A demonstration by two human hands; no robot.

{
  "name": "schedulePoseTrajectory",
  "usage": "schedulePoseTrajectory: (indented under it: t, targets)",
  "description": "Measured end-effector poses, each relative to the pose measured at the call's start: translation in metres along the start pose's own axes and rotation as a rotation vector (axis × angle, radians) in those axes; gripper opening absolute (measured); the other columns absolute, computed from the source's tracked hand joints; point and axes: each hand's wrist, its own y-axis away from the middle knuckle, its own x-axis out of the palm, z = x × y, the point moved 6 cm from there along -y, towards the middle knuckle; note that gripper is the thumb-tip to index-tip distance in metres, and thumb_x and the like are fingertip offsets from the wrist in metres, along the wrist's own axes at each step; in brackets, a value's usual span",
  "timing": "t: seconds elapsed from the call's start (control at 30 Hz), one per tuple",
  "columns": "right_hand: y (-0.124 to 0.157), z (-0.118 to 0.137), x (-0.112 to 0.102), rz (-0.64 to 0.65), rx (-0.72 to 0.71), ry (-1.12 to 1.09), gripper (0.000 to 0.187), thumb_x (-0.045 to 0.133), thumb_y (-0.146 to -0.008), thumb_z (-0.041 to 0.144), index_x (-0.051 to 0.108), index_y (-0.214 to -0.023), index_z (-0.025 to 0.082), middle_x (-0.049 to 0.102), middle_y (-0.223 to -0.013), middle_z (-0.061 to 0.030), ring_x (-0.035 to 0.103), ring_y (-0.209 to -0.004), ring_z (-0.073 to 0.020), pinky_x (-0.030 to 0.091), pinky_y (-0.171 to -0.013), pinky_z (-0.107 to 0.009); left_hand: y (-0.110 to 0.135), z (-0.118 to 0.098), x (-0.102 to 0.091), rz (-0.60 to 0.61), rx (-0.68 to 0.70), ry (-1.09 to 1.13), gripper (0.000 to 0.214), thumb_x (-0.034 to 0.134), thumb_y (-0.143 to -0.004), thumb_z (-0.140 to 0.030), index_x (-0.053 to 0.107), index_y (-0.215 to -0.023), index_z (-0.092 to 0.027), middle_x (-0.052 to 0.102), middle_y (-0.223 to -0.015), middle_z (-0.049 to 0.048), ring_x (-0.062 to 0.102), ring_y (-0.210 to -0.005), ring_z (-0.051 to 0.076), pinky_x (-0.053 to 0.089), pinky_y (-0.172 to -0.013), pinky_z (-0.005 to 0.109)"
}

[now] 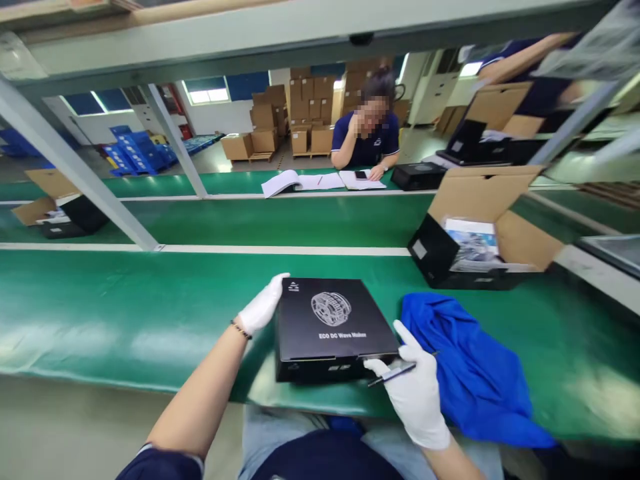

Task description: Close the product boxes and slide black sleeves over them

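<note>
A black box printed "ECO DC Wave Maker" lies closed on the green belt in front of me. My left hand, in a white glove, rests against the box's left edge with fingers stretched along it. My right hand, also gloved, touches the box's near right corner and pinches a thin dark pen between thumb and fingers.
A blue cloth lies on the belt right of the box. Behind it stands an open cardboard-lined black box with leaflets inside. Across the far belt sits a person with open booklets. Grey frame posts rise at left.
</note>
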Motion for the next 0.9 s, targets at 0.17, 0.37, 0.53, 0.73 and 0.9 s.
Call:
schedulePoseTrajectory:
  t: [0.17, 0.37, 0.53, 0.73, 0.9]
  targets:
    - [-0.027, -0.003, 0.033, 0.114, 0.331, -0.141, 0.042, 0.069, -0.074, 0.048, 0.036, -0.086, 0.024, 0.06, -0.123, -0.0133, 0.066, -0.082, -0.0191, 0.055, -0.072, -0.037, 0.024, -0.052, -0.054, -0.128, -0.019, -0.059, 0.072, 0.049, -0.086, -0.061, 0.032, -0.146, -0.026, 0.036, -0.152, 0.0048, 0.034, -0.139, 0.029, 0.022, -0.118, 0.046]
    - [-0.055, -0.002, -0.014, 0.087, 0.164, 0.203, 0.044, 0.071, -0.069, 0.05, 0.052, -0.097, 0.021, 0.063, -0.107, -0.0115, 0.06, -0.103, -0.0279, 0.045, -0.092, -0.046, 0.024, -0.07, -0.007, -0.217, 0.007, 0.339, 0.069, 0.051, -0.09, -0.05, 0.024, -0.149, -0.027, 0.024, -0.157, 0.0053, 0.025, -0.144, 0.025, 0.025, -0.118, 0.043]
    - [-0.056, -0.024, -0.09, 0.151, -0.024, 0.97, 0.086, 0.074, -0.054, 0.063, 0.051, -0.119, 0.013, 0.065, -0.095, -0.0133, 0.055, -0.108, -0.0432, 0.038, -0.091, -0.061, 0.01, -0.082, 0.024, -0.34, 0.109, 0.392, 0.059, 0.049, -0.092, -0.046, 0.034, -0.145, -0.026, 0.033, -0.153, 0.0038, 0.028, -0.142, 0.023, 0.023, -0.12, 0.04]
    - [-0.026, -0.066, -0.119, 0.207, 0.204, 1.069, 0.048, 0.051, -0.085, 0.054, 0.053, -0.111, 0.014, 0.067, -0.087, -0.0132, 0.067, -0.076, -0.0289, 0.048, -0.066, -0.037, -0.011, -0.104, 0.065, -0.344, 0.214, 0.217, 0.057, 0.029, -0.097, -0.051, 0.026, -0.148, -0.025, 0.03, -0.155, 0.0048, 0.028, -0.143, 0.02, 0.021, -0.12, 0.038]
    - [-0.002, -0.029, -0.113, 0.134, 0.195, 0.794, 0.025, 0.051, -0.086, 0.046, 0.044, -0.074, 0.025, 0.056, -0.058, 0.002, 0.059, -0.053, -0.0203, 0.046, -0.057, -0.031, 0.042, -0.124, 0.122, -0.209, 0.692, -0.043, 0.073, 0.049, -0.08, -0.071, 0.034, -0.143, -0.038, 0.031, -0.154, 0.0033, 0.007, -0.147, 0.032, 0.006, -0.119, 0.056]
